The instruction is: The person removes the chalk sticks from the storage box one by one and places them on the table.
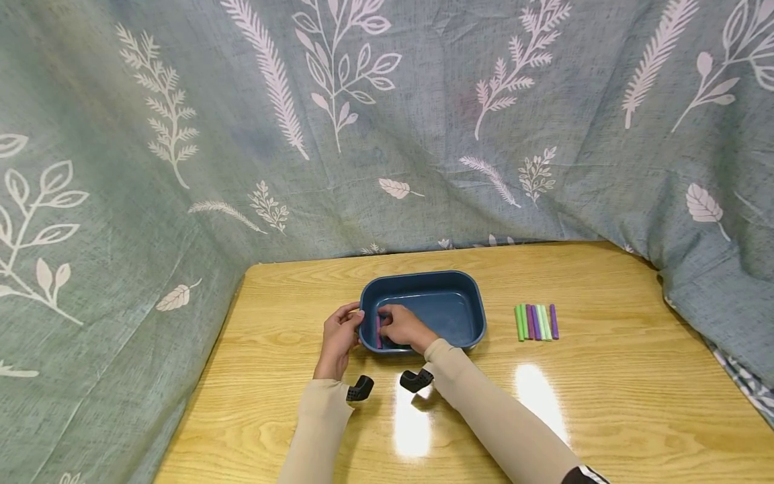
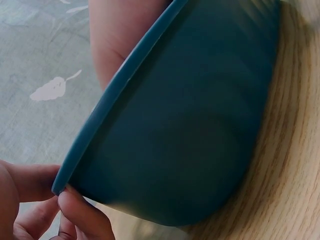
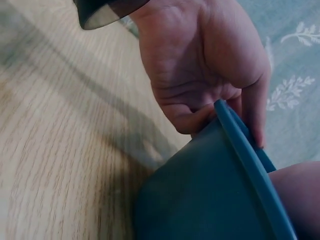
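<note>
A dark blue plastic basin (image 1: 423, 277) with rounded corners sits on the table. My left hand (image 1: 340, 336) grips the left end of its rim; in the left wrist view the thumb and fingers (image 2: 87, 215) pinch the rim from both sides. Inside the basin, against its left end, is a purple stick (image 1: 378, 333). My right hand (image 1: 404, 327) reaches over the near rim, its curled fingers and thumb at this stick. In the right wrist view the left hand (image 3: 205, 65) holds the rim, while the basin wall hides the right fingertips.
On the wooden table (image 1: 605, 390), right of the basin, several sticks (image 1: 531, 323) in green, purple and pale green lie side by side. One purple stick (image 1: 553, 321) lies slightly apart from them. A patterned grey-green cloth (image 1: 423, 134) hangs behind and around the table.
</note>
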Demonstrator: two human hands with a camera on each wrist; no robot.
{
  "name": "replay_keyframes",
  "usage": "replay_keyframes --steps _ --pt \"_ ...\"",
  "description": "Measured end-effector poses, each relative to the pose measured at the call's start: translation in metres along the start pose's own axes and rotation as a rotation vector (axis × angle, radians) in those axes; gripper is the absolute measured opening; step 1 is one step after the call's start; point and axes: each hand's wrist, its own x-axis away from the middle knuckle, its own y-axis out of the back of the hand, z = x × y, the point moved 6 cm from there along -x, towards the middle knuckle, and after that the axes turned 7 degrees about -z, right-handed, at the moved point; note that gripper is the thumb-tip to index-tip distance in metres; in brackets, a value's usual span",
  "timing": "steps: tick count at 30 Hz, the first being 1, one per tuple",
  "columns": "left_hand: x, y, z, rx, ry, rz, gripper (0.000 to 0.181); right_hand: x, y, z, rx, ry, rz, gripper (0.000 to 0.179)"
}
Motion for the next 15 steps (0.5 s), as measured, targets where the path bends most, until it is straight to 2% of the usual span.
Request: replay_keyframes --steps 7,11,15 --pt "0.0013 -0.0006 -0.0017 -0.005 -0.001 0.004 0.030 0.0007 -0.0014 0.0052 0.159 0.067 0.016 0.035" --pt "0.0022 -0.0004 -0.0022 -0.007 0.000 0.006 0.031 0.0003 -0.0024 0.0071 0.214 0.102 0.023 0.035" --pt "0.0026 -0.0002 -0.0017 0.003 0.005 0.007 0.033 -0.0002 -0.0040 0.0076 0.265 0.146 0.034 0.026"
